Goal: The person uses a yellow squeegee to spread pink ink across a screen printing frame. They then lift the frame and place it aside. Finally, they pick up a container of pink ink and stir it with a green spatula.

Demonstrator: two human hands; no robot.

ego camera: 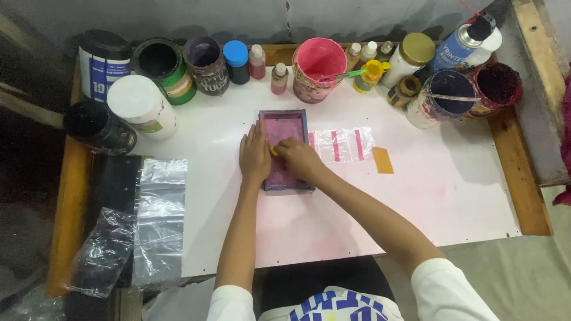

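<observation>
Left hand [254, 156] lies flat, open, on the pink frame [284, 149]; right hand [298, 156] grips a yellow tool [274, 150].

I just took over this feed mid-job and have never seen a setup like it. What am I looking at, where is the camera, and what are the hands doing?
There is no machine here: a person works with two bare hands, and the single picture comes from a camera on their head, looking down at a white table.

The left hand lies flat on the left edge of a small pink-stained frame, steadying it. The right hand rests on the frame with a small yellowish thing in its grip; I cannot tell what it is.

Under the frame's right side lies a clear plastic bag with pink stripes. Ink pots and bottles line the back, including a pink pot. A stack of clear bags lies at the left.
</observation>
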